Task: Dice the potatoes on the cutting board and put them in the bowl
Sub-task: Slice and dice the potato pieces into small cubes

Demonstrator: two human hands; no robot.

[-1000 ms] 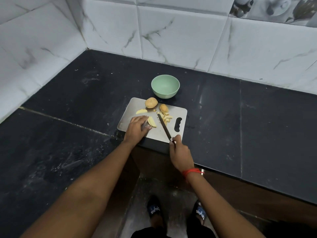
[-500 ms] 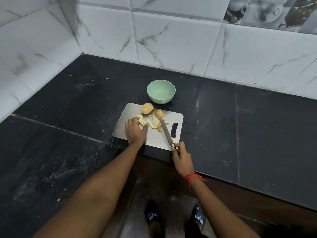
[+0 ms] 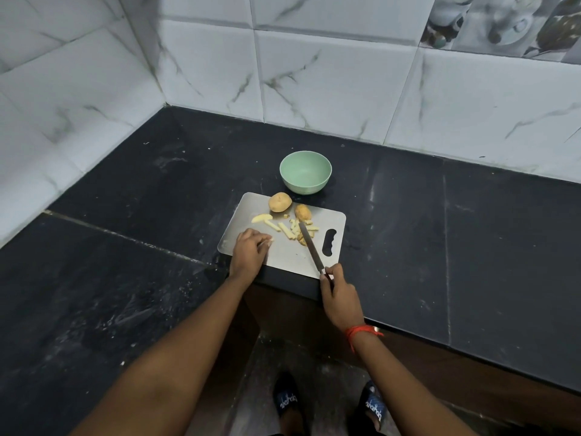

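Observation:
A grey cutting board [image 3: 283,256] lies at the counter's front edge. On its far side sit a whole potato [image 3: 279,202] and a partly cut potato [image 3: 302,212]. A wedge [image 3: 261,218] lies to the left, and several pale potato strips [image 3: 287,229] are spread across the middle. My left hand [image 3: 250,254] rests on the board's near left part, its fingertips curled round a small pale piece. My right hand [image 3: 338,294] grips the handle of a knife [image 3: 309,247], whose blade lies across the board and points at the cut pieces. The green bowl [image 3: 305,172] stands just beyond the board and holds nothing.
The black stone counter [image 3: 440,231] runs into a corner of white marbled wall tiles [image 3: 330,80]. The counter's front edge passes under my right hand. Below it I see the floor and my feet in dark sandals [image 3: 374,404].
My left hand has drawn back toward the board's near left side, uncovering the strips. The knife stays angled across the board. The camera tilted, so everything sits lower in view.

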